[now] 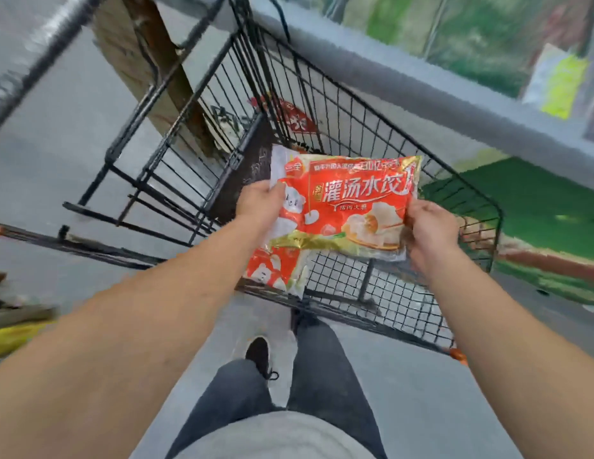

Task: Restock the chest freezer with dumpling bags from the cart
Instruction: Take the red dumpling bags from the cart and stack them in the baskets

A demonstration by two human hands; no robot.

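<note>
I hold a red and white dumpling bag (348,207) flat above the black wire cart (322,94). My left hand (261,202) grips the bag's left edge. On the other side, my right hand (428,230) grips its right edge. A second dumpling bag (272,270) shows just under the first one, at its lower left; which hand holds it I cannot tell. Another red package (295,119) lies deeper in the cart behind the wire. The chest freezer (421,81) runs along the right, its grey rim above frozen goods under glass.
The freezer's side carries a green printed panel (534,207) right of the cart. A brown cardboard piece (156,61) stands at the cart's far left. My legs and a black shoe (259,354) stand on grey floor behind the cart. Yellow items (14,336) sit at the left edge.
</note>
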